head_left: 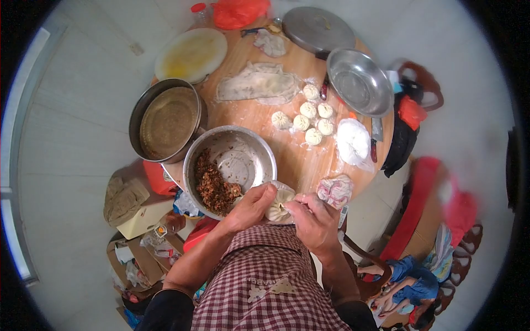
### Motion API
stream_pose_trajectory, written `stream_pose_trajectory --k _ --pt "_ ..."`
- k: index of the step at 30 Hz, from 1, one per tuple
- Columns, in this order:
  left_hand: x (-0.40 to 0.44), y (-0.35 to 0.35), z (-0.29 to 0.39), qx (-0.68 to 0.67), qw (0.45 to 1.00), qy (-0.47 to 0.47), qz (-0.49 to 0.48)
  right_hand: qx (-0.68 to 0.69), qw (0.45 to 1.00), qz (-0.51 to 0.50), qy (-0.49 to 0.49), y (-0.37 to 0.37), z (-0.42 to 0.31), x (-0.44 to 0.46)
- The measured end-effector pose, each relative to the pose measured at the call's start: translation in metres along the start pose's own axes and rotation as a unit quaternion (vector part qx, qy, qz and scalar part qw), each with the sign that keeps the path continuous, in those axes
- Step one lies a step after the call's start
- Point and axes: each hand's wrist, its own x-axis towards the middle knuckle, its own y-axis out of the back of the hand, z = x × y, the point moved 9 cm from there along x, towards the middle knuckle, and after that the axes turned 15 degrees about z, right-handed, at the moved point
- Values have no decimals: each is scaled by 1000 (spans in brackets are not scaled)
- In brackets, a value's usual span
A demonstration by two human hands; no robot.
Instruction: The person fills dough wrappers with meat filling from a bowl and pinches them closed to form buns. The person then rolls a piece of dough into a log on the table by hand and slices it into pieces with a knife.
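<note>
Between my hands, just off the table's near edge, is a pleated bun point(281, 205) of pale dough. My left hand point(251, 207) cups it from the left, thumb on top. The fingers of my right hand point(316, 217) pinch the folds at its top. A metal bowl point(258, 144) with brown minced filling point(212, 185) stands by my left hand, the filling heaped on its left side. Several finished buns point(308, 109) sit on the floured wooden table point(248, 116) further back. Close to my right hand lies a bunched white and pink cloth point(335, 190).
A deep round pan point(201, 110) stands left of the bowl. Behind are a white round board point(212, 47), a flat cloth point(256, 85), a grey lid point(309, 27) and an empty steel basin point(359, 83). A knife point(376, 138) lies by a white plastic bag point(353, 140). Another person point(408, 287) is at lower right.
</note>
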Motion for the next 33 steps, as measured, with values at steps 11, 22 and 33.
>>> stream_pose_trajectory --k 11,22,33 --pt "1 2 9 184 983 1 12 4 998 -40 48 3 -10 1" --pt "-5 -11 14 205 977 46 -42 0 997 -47 57 1 -13 -6" --pt "-11 -7 4 68 993 -37 -91 34 998 -40 -15 12 -3 0"
